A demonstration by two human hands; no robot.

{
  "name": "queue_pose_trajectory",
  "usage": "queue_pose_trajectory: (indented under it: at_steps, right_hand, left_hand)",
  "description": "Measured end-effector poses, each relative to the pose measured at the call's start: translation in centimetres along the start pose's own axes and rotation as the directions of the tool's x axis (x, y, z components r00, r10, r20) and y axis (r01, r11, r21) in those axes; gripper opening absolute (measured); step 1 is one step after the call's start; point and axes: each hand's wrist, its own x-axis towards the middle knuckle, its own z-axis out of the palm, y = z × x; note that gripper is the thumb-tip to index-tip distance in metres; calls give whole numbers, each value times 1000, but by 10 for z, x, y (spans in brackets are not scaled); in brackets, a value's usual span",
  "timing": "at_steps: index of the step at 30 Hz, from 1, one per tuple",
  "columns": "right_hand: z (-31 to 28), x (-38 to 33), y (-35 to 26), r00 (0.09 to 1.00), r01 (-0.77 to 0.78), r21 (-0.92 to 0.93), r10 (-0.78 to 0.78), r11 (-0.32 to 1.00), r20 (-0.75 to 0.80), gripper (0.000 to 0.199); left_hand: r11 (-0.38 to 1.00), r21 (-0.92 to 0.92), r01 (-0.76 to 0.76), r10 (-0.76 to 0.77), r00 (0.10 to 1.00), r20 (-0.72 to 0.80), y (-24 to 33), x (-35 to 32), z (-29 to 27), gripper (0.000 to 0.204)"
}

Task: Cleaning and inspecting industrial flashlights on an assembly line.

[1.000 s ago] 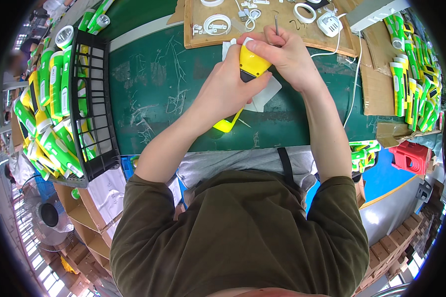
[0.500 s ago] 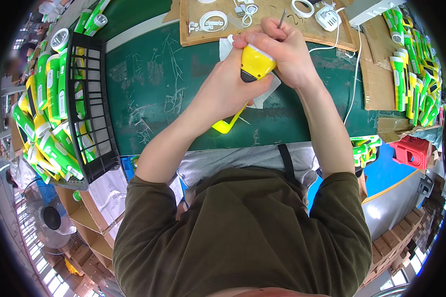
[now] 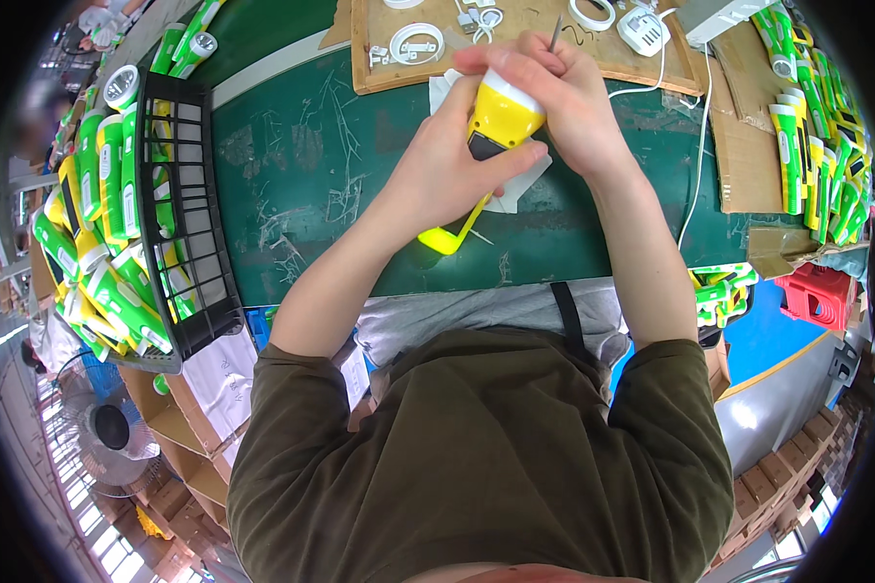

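A yellow flashlight point(image 3: 507, 109) with a white rim and a dark panel is held over the green workbench point(image 3: 292, 165), its head pointing away from me. Fingers and thumb of my left hand point(image 3: 442, 170) wrap its body from the left. My right hand point(image 3: 578, 112) closes over the white head end from the right. Between the right hand's fingers a thin metal shaft point(image 3: 556, 34) sticks up; its other end is hidden. Below my left hand shows a bright yellow frame-like piece point(image 3: 444, 242); whether it joins the flashlight is hidden. White paper point(image 3: 523, 189) lies beneath.
A black basket point(image 3: 190, 214) stands at the left beside many green and yellow flashlights point(image 3: 107, 170). Further flashlights point(image 3: 797, 146) are piled right. A wooden board point(image 3: 369, 78) with white rings, cables and a white charger point(image 3: 642, 31) lies at the back. A white cord point(image 3: 695, 175) runs down the bench.
The flashlight's head is more exposed, with its white rim now clearly showing. My right fingers have shifted around it, and both hands still hold on.
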Motion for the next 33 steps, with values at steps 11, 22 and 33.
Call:
queue_pose_trajectory:
  at_steps: [11,22,33]
  right_hand:
    - [-8,8,15,950,97,-259,-167,961,-264,38]
    - [-4,3,14,984,143,-35,-146,989,-106,38]
    - [-4,5,13,986,72,-69,-81,995,-147,34]
  left_hand:
    - [753,-620,220,-120,972,200,-11,12,-31,50]
    - [863,-498,83,-30,993,112,-7,10,-30,54]
    - [845,-531,-63,50,998,-40,-13,21,-31,44]
